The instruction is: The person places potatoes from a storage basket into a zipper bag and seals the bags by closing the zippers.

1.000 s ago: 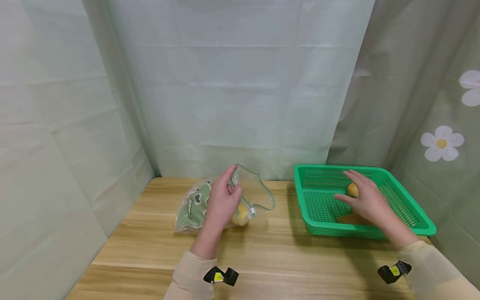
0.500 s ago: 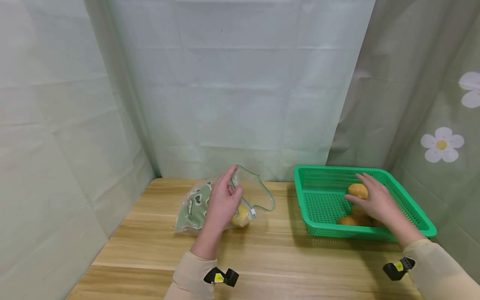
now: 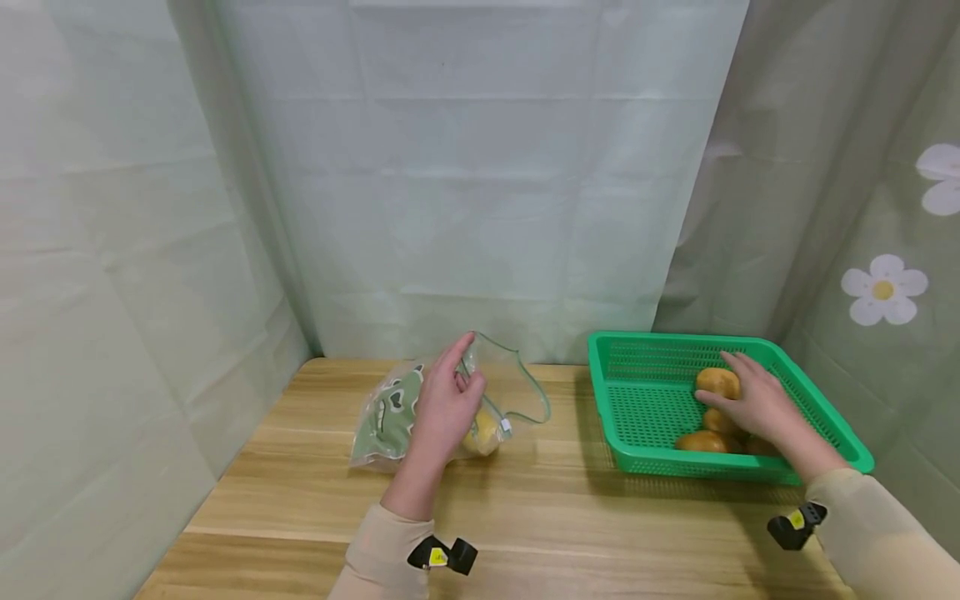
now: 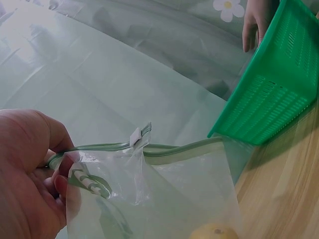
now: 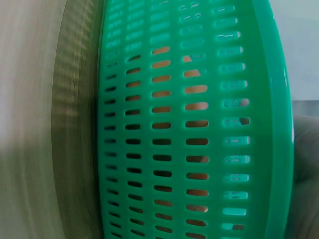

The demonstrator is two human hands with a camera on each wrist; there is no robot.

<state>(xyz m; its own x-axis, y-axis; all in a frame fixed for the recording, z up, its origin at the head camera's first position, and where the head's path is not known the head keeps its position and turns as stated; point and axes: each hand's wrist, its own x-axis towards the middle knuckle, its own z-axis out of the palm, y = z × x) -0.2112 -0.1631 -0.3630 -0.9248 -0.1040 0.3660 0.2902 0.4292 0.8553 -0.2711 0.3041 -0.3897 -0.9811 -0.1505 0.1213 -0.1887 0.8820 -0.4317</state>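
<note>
My left hand (image 3: 450, 404) pinches the mouth edge of a clear zip bag (image 3: 517, 387) with a green print and a white slider. Inside the bag lies a yellow potato (image 3: 482, 433), whose top also shows low in the left wrist view. My right hand (image 3: 761, 404) reaches into a green plastic basket (image 3: 617, 446). Its thumb and fingers are spread at either side of a yellow-brown potato (image 3: 716, 382), the thumb overlapping its lower edge. Several more potatoes (image 3: 701, 442) lie nearer the front wall, partly under the hand. Basket slots hide most of the hand in the right wrist view.
The bag and basket sit apart on a wooden table (image 3: 555, 517). Pale cloth curtains (image 3: 480, 183) enclose its back and sides, close behind the basket's far rim. The basket's front wall stands between the right wrist and the potatoes.
My right hand has moved right and lowered towards the potato, uncovering those near the front wall. The left hand and bag stay in place.
</note>
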